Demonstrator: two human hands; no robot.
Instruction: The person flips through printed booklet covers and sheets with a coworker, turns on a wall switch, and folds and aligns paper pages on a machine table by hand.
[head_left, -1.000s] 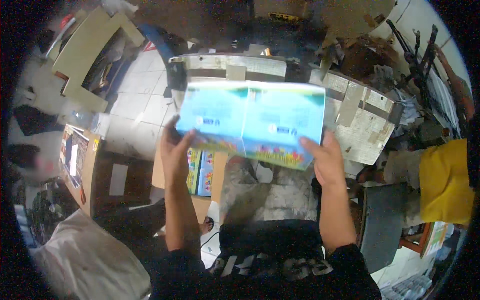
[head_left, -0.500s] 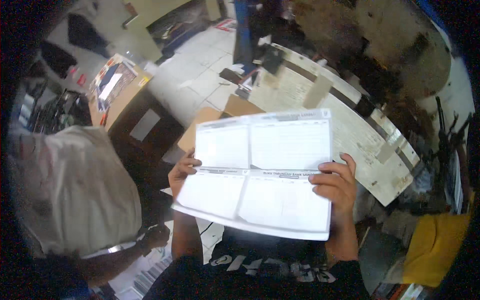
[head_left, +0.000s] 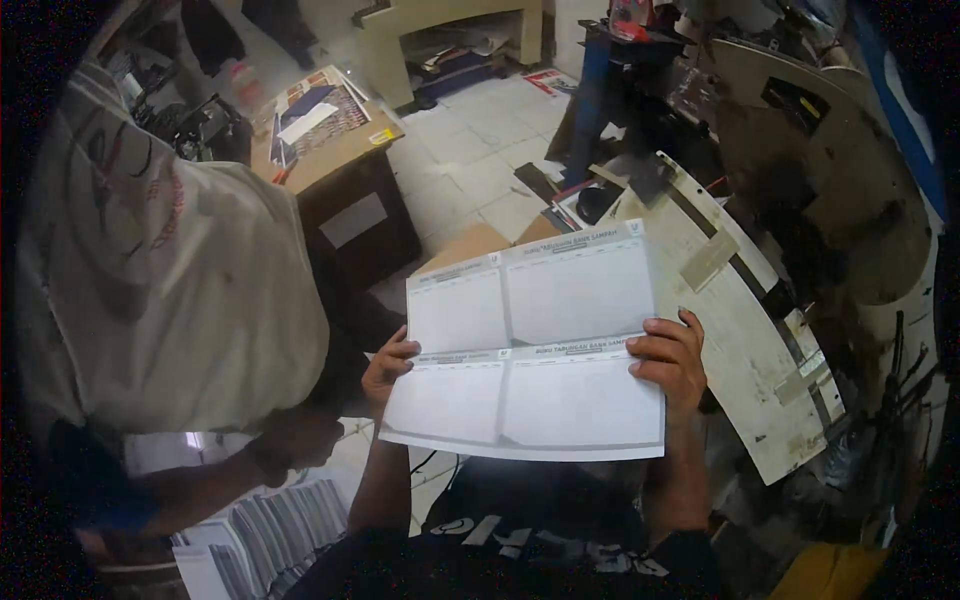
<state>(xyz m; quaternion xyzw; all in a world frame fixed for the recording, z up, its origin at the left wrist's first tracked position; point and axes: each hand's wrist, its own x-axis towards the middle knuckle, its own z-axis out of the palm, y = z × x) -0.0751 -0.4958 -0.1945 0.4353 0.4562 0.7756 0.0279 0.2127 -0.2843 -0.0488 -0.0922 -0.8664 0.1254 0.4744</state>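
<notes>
Between my two hands is a large white printed sheet (head_left: 575, 400), held up in front of my chest. Its face is divided into four form panels with grey header bands and pale columns. My left hand (head_left: 388, 370) pinches the left edge, fingers on the front. On the right edge, my right hand (head_left: 672, 365) grips with several fingers across the front. Both thumbs are hidden, and whether more sheets lie behind this one I cannot tell. Low on the left, several stacked paper bundles (head_left: 285, 525) stand beside my left forearm.
At my left is another person in a pale shirt (head_left: 210, 290), whose hand (head_left: 300, 440) is above the bundles. Ahead stands a brown table (head_left: 275, 160) with papers. A long whitish board (head_left: 700, 290) with wooden strips lies to the right. Cardboard (head_left: 465, 247) shows behind the sheet.
My view has swung, so the room sits further right and lower on the left. The sheet is more level and sharper. The other person's hand now shows above the paper bundles.
</notes>
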